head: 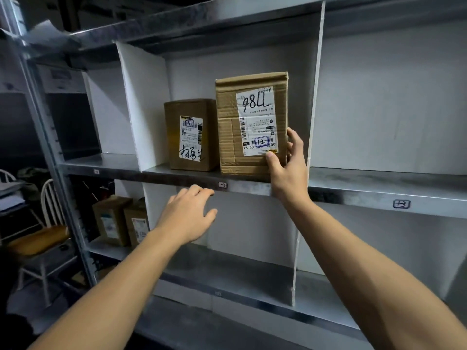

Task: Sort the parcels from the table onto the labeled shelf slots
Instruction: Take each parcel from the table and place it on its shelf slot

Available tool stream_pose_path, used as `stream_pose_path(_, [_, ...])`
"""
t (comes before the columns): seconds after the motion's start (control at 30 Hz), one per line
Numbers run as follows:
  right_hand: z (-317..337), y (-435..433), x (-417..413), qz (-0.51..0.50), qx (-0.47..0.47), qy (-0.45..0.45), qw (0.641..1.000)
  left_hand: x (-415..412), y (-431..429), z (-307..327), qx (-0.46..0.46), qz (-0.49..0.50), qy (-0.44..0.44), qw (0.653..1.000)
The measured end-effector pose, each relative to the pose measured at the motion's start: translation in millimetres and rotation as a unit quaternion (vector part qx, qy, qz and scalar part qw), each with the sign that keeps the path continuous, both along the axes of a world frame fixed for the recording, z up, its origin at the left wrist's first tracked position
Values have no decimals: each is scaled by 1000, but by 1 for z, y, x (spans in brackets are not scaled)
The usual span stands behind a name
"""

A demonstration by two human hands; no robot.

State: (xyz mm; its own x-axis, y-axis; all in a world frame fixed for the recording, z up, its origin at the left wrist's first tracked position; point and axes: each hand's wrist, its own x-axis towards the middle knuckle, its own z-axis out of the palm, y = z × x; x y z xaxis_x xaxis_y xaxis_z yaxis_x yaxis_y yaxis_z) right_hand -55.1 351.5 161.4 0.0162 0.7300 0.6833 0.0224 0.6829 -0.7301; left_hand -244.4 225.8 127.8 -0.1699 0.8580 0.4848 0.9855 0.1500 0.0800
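Note:
A tall cardboard parcel (250,122) with a white label marked "1-2" stands upright on the metal shelf (192,176), in the slot tagged "1-2" (222,185). My right hand (288,170) grips its lower right corner, thumb on the front and fingers around the side. To its left stands a smaller cardboard parcel (192,135), touching or nearly touching it. My left hand (188,214) hovers below the shelf edge, fingers spread, holding nothing.
White dividers (144,104) (316,97) bound the slot. The slot tagged "1-3" (401,203) lies to the right. Two small parcels (123,221) sit on the lower shelf at left. A white chair with a yellow cushion (43,236) stands at far left.

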Motion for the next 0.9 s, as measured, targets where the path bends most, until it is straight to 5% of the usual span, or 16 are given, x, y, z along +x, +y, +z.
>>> stream_pose_path(0.9, [11, 35, -43, -199, -131, -132, 962, -105, 75, 6, 32, -196, -46, 979])
